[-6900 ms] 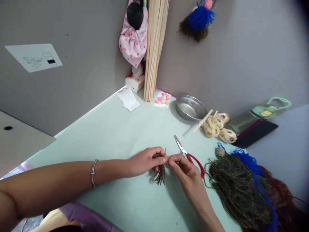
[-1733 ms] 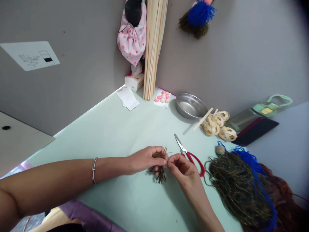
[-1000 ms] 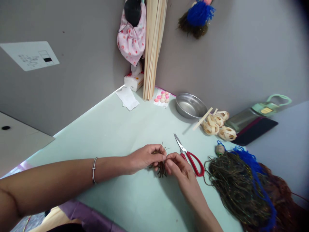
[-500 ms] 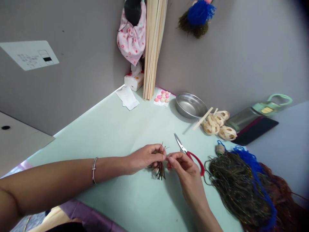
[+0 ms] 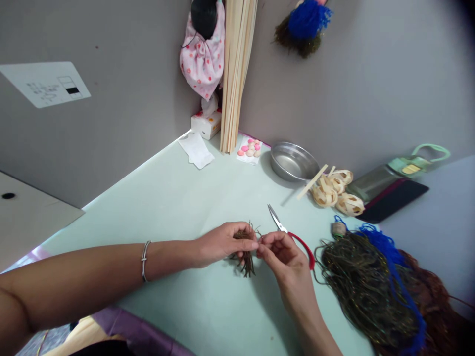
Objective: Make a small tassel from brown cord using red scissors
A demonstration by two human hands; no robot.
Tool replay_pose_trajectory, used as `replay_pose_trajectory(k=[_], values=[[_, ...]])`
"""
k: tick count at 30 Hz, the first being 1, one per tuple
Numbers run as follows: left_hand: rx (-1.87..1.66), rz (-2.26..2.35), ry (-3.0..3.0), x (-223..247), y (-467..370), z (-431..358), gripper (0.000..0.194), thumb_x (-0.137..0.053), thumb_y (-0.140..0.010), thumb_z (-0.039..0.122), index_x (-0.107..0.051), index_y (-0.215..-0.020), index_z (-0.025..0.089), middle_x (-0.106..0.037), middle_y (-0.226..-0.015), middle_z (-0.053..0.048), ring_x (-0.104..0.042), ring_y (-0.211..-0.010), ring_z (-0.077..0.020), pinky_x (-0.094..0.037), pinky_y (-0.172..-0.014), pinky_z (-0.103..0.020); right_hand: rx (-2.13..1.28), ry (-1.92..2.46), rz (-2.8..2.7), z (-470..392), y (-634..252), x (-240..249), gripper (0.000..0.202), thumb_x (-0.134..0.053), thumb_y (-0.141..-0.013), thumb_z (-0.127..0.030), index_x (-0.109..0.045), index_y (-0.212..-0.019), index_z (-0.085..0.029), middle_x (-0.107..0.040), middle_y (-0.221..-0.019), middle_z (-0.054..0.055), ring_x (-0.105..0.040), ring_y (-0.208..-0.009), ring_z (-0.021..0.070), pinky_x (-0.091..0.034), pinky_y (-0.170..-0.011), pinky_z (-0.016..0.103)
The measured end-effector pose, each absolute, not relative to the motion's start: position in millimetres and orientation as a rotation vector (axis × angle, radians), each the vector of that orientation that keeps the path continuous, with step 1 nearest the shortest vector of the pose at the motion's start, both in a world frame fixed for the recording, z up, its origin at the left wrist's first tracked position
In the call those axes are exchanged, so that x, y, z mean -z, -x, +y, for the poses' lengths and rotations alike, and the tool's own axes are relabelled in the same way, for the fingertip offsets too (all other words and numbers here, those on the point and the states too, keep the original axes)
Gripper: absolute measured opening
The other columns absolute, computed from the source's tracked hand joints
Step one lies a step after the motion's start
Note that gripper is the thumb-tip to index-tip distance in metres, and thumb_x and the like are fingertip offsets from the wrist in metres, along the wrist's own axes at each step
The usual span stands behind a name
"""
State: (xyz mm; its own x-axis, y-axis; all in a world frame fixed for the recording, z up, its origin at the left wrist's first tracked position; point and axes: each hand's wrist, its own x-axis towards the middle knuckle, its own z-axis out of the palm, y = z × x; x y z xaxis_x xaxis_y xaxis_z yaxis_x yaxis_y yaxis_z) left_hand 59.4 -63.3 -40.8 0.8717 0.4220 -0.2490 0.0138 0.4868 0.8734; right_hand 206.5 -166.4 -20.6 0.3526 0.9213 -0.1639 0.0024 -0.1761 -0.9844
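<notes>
My left hand (image 5: 222, 243) is closed on a small brown yarn bundle (image 5: 248, 266), whose cut ends hang below the fingers while a few thin strands stick up above. Thumb and forefinger of my right hand (image 5: 284, 254) are pinched at the bundle's right side, touching the left fingertips, on a thin strand that is hard to make out. Just behind the right hand lie scissors (image 5: 305, 248) with red handles, blades pointing away. A heap of dark green yarn (image 5: 363, 291) with blue yarn (image 5: 403, 291) on it rests at the right.
Along the back stand a steel bowl (image 5: 293, 162), wood-strip balls (image 5: 324, 193), pink and cream pieces (image 5: 250, 148), upright wooden strips (image 5: 237, 74) and a tissue box (image 5: 206, 124). A bottle (image 5: 378, 180) and a dark phone-like object (image 5: 397, 200) lie at the right, near a twine spool (image 5: 338, 229).
My left thumb has stretched further right, and its tip now meets the right fingertips. A loose strand above the bundle now curves over toward my right hand.
</notes>
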Motion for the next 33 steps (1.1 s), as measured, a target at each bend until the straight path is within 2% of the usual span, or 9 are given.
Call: replay_pose_trajectory(k=[4,10,16,19,22,24,26,28,33], values=[[-0.261,0.478,-1.013,40,-59,-61,0.029,-0.070,-0.080,0.040,-0.056,-0.088,0.016,-0.056,-0.073,0.001,-0.050,-0.059,-0.0077,-0.042,-0.062,-0.023,-1.048,1.497,-0.873,-166,-205,20,0.022,-0.077,-0.078,-0.033,-0.061,-0.086,-0.020,-0.061,-0.077,0.000,-0.054,-0.072,0.0144,-0.044,-0.064,0.024],[-0.301,0.421,-0.893,34,-58,-62,0.025,-0.067,-0.084,0.039,-0.053,-0.087,0.018,-0.046,-0.070,0.005,-0.041,-0.060,-0.0065,-0.039,-0.061,-0.020,-1.107,1.443,-0.861,-166,-203,23,0.022,-0.076,-0.080,-0.033,-0.059,-0.084,-0.020,-0.058,-0.077,-0.001,-0.054,-0.071,0.0130,-0.044,-0.063,0.023],[-0.312,0.395,-0.871,34,-57,-62,0.026,-0.063,-0.088,0.040,-0.050,-0.089,0.019,-0.057,-0.086,0.000,-0.041,-0.060,-0.0056,-0.037,-0.060,-0.021,-1.132,1.417,-0.843,-165,-201,24,0.022,-0.075,-0.081,-0.033,-0.058,-0.086,-0.021,-0.064,-0.081,0.001,-0.059,-0.076,0.0156,-0.046,-0.068,0.025],[-0.347,0.382,-0.884,30,-56,-61,0.025,-0.062,-0.089,0.039,-0.049,-0.088,0.019,-0.061,-0.104,-0.003,-0.042,-0.062,-0.0047,-0.039,-0.065,-0.021,-1.123,1.428,-0.829,-164,-200,24,0.023,-0.075,-0.080,-0.034,-0.057,-0.085,-0.021,-0.063,-0.081,0.001,-0.059,-0.075,0.0164,-0.047,-0.068,0.027],[-0.376,0.413,-0.906,26,-56,-60,0.026,-0.062,-0.090,0.039,-0.047,-0.084,0.018,-0.059,-0.122,-0.006,-0.042,-0.062,-0.0038,-0.040,-0.067,-0.022,-1.052,1.463,-0.817,-163,-201,26,0.023,-0.076,-0.078,-0.034,-0.058,-0.083,-0.021,-0.060,-0.080,0.001,-0.056,-0.074,0.0160,-0.046,-0.067,0.027],[-0.389,0.452,-0.935,26,-57,-61,0.026,-0.062,-0.089,0.039,-0.048,-0.085,0.018,-0.060,-0.117,-0.006,-0.044,-0.063,-0.0045,-0.040,-0.067,-0.022,-1.002,1.465,-0.806,-163,-202,27,0.023,-0.077,-0.078,-0.033,-0.059,-0.084,-0.021,-0.059,-0.079,0.000,-0.054,-0.073,0.0153,-0.044,-0.066,0.026],[-0.390,0.477,-0.988,30,-58,-62,0.026,-0.062,-0.088,0.041,-0.049,-0.087,0.018,-0.062,-0.094,-0.003,-0.046,-0.064,-0.0063,-0.041,-0.067,-0.023,-0.955,1.470,-0.793,-164,-203,28,0.022,-0.077,-0.077,-0.032,-0.060,-0.084,-0.021,-0.058,-0.078,0.000,-0.053,-0.072,0.0147,-0.043,-0.065,0.025],[-0.364,0.456,-1.041,36,-60,-63,0.029,-0.066,-0.085,0.041,-0.050,-0.090,0.017,-0.056,-0.078,0.001,-0.049,-0.065,-0.0083,-0.041,-0.066,-0.023,-0.922,1.489,-0.783,-164,-204,29,0.021,-0.077,-0.077,-0.032,-0.061,-0.085,-0.021,-0.057,-0.077,0.000,-0.051,-0.070,0.0143,-0.042,-0.063,0.025],[-0.276,0.352,-1.078,44,-60,-66,0.034,-0.073,-0.079,0.037,-0.048,-0.092,0.017,-0.056,-0.084,0.000,-0.052,-0.070,-0.0093,-0.043,-0.065,-0.025,-0.915,1.471,-0.762,-165,-206,26,0.019,-0.074,-0.081,-0.032,-0.062,-0.089,-0.021,-0.061,-0.084,0.001,-0.047,-0.064,0.0109,-0.040,-0.060,0.024]])
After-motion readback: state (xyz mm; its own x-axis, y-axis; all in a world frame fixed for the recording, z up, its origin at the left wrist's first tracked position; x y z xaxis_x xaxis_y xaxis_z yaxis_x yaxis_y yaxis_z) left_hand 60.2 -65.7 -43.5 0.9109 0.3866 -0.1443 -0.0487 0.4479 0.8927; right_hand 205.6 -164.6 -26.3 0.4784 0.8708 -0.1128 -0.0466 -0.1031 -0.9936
